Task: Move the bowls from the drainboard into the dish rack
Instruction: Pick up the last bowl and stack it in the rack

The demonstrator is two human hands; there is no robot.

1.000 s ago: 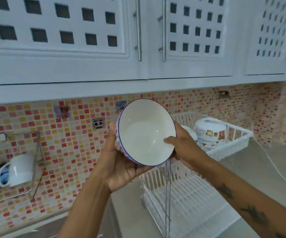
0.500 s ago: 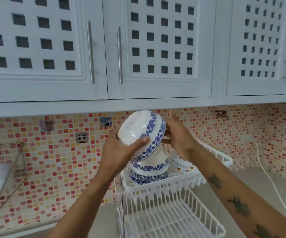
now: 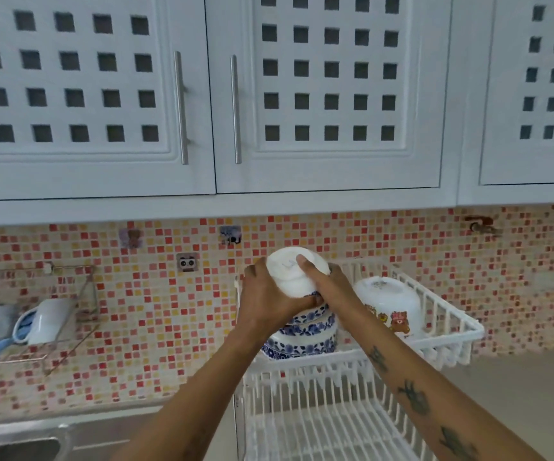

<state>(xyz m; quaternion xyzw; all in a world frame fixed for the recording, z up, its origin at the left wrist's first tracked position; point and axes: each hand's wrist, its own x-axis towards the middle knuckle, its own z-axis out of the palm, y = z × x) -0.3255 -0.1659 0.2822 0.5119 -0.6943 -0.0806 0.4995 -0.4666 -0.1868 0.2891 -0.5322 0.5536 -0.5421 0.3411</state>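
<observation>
A white bowl with blue flowers point(image 3: 290, 272) is upside down, base up, on top of a stack of blue-and-white bowls point(image 3: 302, 337) in the upper tier of the white dish rack point(image 3: 448, 327). My left hand point(image 3: 265, 294) grips its left side. My right hand point(image 3: 327, 284) holds its right side, with the thumb on the base. Both hands cover the bowl's rim, so I cannot tell whether it rests fully on the stack. A white bowl with cartoon pictures point(image 3: 390, 304) lies upside down to the right in the same tier.
The rack's lower tier point(image 3: 329, 430) holds nothing that I can see. A steel sink point(image 3: 13, 444) is at the lower left. A wire wall shelf point(image 3: 36, 324) with a white cup hangs on the mosaic tiles. White cabinets point(image 3: 202, 94) hang overhead; countertop lies at the right.
The bowl went from facing me, rim up, to upside down. Both hands carried it right and down onto the stack in the upper tier.
</observation>
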